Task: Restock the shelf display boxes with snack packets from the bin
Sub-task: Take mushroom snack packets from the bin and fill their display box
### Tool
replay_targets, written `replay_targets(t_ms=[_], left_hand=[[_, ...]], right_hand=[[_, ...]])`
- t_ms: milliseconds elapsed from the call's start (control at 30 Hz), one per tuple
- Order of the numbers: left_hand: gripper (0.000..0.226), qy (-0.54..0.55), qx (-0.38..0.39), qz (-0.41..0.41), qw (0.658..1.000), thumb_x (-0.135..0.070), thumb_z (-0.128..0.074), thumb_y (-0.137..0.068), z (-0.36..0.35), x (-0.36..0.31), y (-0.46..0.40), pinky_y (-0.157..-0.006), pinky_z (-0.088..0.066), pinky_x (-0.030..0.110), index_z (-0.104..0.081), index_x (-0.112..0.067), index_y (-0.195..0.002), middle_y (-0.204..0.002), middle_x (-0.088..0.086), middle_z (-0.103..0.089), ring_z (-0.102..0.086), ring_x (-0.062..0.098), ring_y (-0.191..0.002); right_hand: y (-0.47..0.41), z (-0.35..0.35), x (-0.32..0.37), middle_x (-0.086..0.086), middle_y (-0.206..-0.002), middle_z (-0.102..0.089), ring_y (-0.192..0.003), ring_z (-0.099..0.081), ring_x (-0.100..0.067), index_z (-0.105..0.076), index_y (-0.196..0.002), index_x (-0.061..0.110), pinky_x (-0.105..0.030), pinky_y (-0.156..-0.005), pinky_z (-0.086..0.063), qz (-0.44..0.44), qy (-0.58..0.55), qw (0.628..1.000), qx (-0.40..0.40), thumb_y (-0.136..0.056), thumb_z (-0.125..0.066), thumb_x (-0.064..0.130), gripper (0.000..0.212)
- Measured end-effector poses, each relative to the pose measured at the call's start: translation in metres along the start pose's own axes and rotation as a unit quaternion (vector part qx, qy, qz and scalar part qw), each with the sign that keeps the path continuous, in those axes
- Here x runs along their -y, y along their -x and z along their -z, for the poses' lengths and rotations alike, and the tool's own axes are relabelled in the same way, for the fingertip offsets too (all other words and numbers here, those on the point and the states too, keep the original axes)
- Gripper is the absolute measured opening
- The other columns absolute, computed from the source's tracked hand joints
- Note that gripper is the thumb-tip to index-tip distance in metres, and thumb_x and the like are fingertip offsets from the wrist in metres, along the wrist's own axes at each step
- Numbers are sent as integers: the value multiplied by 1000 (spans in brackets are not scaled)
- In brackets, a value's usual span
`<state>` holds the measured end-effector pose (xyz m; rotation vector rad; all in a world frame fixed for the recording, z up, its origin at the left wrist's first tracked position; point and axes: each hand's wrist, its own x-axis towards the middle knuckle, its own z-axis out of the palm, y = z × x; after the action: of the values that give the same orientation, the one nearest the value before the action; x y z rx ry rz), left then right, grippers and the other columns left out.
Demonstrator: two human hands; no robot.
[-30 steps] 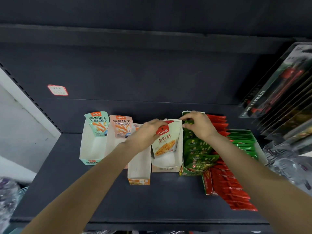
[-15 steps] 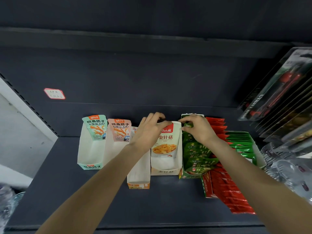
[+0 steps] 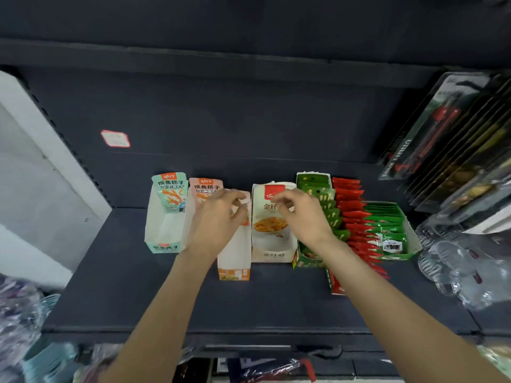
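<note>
A row of display boxes stands on the dark shelf. The teal box and the pink box each hold one upright packet at the back. My left hand hovers over the narrow orange-fronted box, fingers loosely curled and holding nothing. A white mushroom-snack packet stands upright in the white box. My right hand hangs in front of that packet and beside the green box, fingers loosely curled, nothing in them.
Red packets and a green box of green packets sit to the right. Hanging carded knives and clear glassware crowd the far right. A white upright bounds the left. Plastic-wrapped goods lie below left.
My left hand let go of the mushroom packet, which now stands in the white box, and drew back over the orange box. My right hand left the green box and moved left.
</note>
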<state>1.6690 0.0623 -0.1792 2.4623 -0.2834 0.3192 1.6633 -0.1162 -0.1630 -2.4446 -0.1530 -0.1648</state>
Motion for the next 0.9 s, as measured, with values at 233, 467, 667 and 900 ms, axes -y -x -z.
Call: replay_targets(t_ms=[233,467,667,900], left_hand=[[10,93,-23,136,986,-22,-56,-93,17,-3,153,-60,-42,6,-63,-22,-99,-77,-13,-60,-56,-4,-72],[11,112,-54,268,955,-14,-57,-91,56,27,320,-68,-48,12,-66,-16,-98,-78,-2,-66,-60,5,-72],[14,64,-7,341,938,-10,-55,-90,115,83,422,-56,-39,9,-64,-16,-99,-80,-2,-67,-64,19,-76],[18,53,27,397,916,-10,-54,-92,178,180,506,-61,-41,18,-60,-11,-108,-97,6,-64,-58,18,-81]], right_hand=[[106,-39,23,-6,-111,-62,-97,-60,-22,-62,-112,14,-40,-82,-50,16,-7,998,62,-93,-49,10,24],[228,-101,66,-3,-119,-60,-103,-60,-16,-59,-122,15,-26,-90,-45,43,-54,979,192,-91,-52,8,33],[298,-169,126,-10,-121,-60,-111,-56,-23,-58,-123,9,-33,-94,-44,83,-52,959,267,-91,-55,11,33],[351,-261,199,-6,-122,-59,-112,-56,-21,-58,-124,13,-32,-95,-44,54,-41,944,324,-92,-54,12,32]])
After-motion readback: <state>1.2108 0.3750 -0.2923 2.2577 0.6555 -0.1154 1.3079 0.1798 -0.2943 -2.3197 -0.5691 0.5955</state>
